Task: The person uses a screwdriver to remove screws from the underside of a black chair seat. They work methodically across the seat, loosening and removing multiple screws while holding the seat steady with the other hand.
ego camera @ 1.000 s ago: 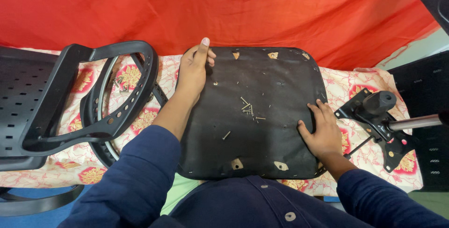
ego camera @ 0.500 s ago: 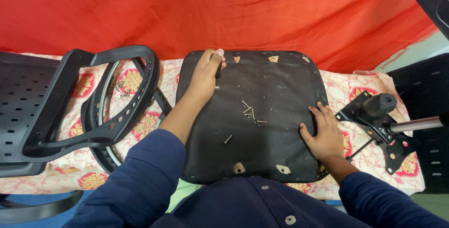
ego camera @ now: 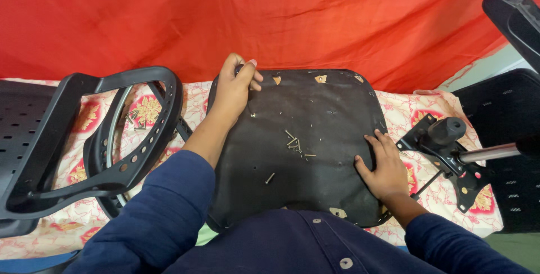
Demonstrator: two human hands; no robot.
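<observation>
- Lying underside-up on the floral-covered counter, the black seat pan reaches from the red cloth backdrop to the person's lap.
- The left hand curls over the pan's far left corner, its grip closed on that edge.
- The right hand lies flat on the right edge, fingers spread, grip wide and holding nothing.
- Loose screws lie in a small cluster near the pan's middle, with one more screw apart, closer to the person.
- Risk, as I judge it: any tilt or lift of the pan would send the screws sliding off into the lap or onto the cloth, where the busy pattern hides them.
- The tilt mechanism with its steel rod sits just beside the right hand; a sideways shove of the pan could knock it.
- The black armrest frame lies near the left forearm and could snag the sleeve.
</observation>
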